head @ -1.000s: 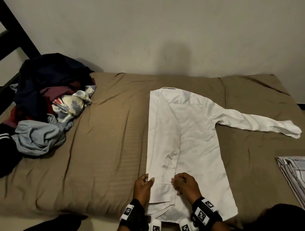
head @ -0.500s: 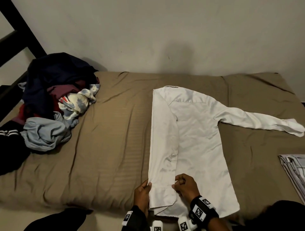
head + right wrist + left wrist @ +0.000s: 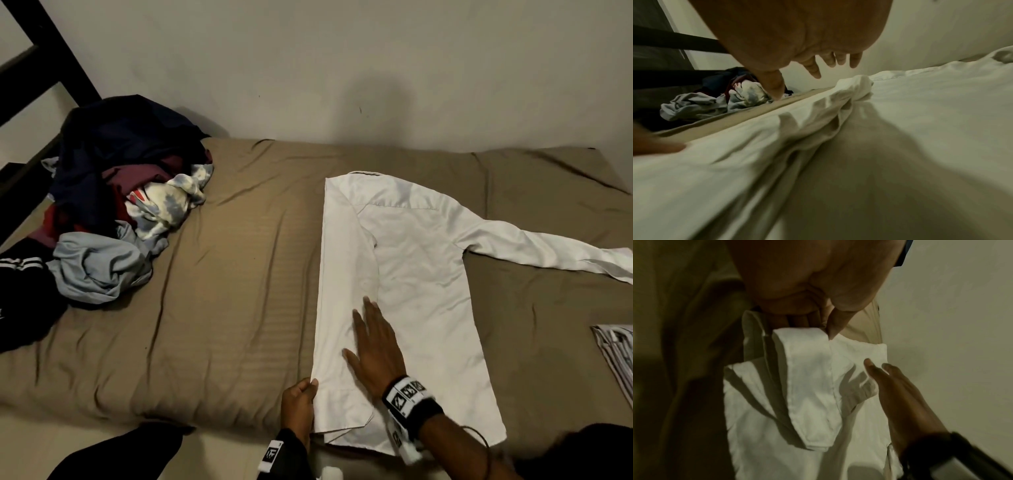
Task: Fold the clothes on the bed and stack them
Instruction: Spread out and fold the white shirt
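White shirt (image 3: 411,291): smooth woven cloth, long-sleeved, spread flat on the bed (image 3: 222,291) in front of me. Its left side is folded inward into a long straight panel; the other sleeve lies stretched toward the right, its cuff cut off by the frame edge.

Bed: tan sheet, finely ribbed, creased in long soft ridges.

My left hand (image 3: 298,404): fingers curled, thumb and fingertips pinching the near corner of the folded panel at the hem. The left wrist view shows the cuff and hem layers bunched under that pinch.

My right hand (image 3: 375,346): fingers straight and slightly spread, palm down on the shirt beside the fold, holding nothing. The right wrist view is blurred; I cannot tell how firmly the palm presses.

Pile of clothes (image 3: 113,205): crumpled heap at the bed's far left, dark navy, maroon, pale blue and tie-dye pieces, individual garments hard to separate.

Striped folded cloth (image 3: 616,349): at the right edge, mostly cut off.
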Available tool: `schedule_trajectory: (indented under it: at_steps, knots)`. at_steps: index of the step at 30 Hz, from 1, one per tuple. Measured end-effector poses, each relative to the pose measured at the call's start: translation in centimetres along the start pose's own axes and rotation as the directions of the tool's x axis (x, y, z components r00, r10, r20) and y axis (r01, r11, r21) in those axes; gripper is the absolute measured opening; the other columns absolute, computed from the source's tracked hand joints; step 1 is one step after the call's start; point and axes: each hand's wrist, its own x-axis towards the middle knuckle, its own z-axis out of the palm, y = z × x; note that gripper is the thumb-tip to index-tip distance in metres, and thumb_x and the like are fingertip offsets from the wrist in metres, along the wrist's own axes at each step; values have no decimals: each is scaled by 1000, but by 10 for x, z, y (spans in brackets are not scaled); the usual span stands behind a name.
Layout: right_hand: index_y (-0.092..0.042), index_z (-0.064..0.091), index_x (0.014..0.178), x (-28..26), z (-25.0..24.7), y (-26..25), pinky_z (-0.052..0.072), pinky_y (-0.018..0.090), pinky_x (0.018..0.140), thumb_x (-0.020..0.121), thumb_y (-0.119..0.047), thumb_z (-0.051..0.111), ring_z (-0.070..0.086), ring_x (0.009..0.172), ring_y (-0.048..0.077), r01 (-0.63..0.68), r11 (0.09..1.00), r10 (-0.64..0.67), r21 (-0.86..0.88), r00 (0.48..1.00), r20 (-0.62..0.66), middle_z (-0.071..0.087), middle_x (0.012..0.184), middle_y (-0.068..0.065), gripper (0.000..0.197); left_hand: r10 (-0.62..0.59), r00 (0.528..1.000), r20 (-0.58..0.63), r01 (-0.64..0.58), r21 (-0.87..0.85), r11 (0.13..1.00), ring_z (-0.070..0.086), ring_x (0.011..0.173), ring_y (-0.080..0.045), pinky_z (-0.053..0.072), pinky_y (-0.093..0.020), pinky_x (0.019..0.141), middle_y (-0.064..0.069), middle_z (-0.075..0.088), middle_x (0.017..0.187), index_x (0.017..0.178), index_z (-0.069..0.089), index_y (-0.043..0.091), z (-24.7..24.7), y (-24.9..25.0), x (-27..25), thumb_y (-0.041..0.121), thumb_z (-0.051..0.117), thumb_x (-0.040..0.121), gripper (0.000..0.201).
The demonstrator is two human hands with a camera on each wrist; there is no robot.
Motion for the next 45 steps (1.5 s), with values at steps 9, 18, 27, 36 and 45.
schedule_trajectory:
  at_steps: [9, 18, 27, 36, 45]
  knots:
    - [-20, 4, 162, 117, 14, 50, 6, 51, 123, 90, -79, 7, -7, 156, 25, -26, 987, 92, -156, 899, 429, -13, 168, 6, 93, 45, 998, 49, -64, 522, 850, 69, 96, -33, 50, -36, 77, -9, 73, 84, 76, 66, 12, -9, -1, 7, 50, 58, 83, 39]
    - [-14, 11, 161, 233, -3, 53, 9, 54, 123, 84, -77, 11, -4, 156, 30, 241, 929, -162, -282, 947, 277, -6, 168, 14, 100, 352, 791, 501, -531, 847, -13, 51, 126, -33, 61, -36, 76, -14, 55, 146, 149, 48, 21, 21, 39, 10, 44, 89, 24, 134]
    - [-56, -18, 150, 301, 4, 77, 2, 72, 112, 74, -95, 17, -17, 153, 35, -8, 985, 85, -172, 891, 447, -30, 163, -8, 92, 193, 783, 592, -614, 785, 85, 69, 116, -16, 60, -29, 70, -7, 65, 137, 134, 49, 10, 7, 40, 54, 69, 84, 11, 141]
    - [-31, -13, 159, 397, 23, 57, -10, 63, 119, 77, -94, 25, -23, 152, 24, 67, 952, 74, -297, 895, 440, -28, 165, 4, 110, 424, 756, 499, -574, 817, 62, 71, 110, -14, 43, -38, 88, -3, 71, 125, 127, 59, 14, 18, 17, 78, 15, 24, 106, 41]
    - [-32, -7, 160, 434, 5, 49, 1, 55, 121, 82, -84, 45, -9, 155, 27, -39, 983, 127, -177, 845, 519, -17, 168, 7, 108, 335, 803, 493, -516, 856, -25, 71, 109, -14, 42, -37, 87, -3, 72, 124, 114, 79, 16, 22, 17, 80, 15, 25, 105, 54]
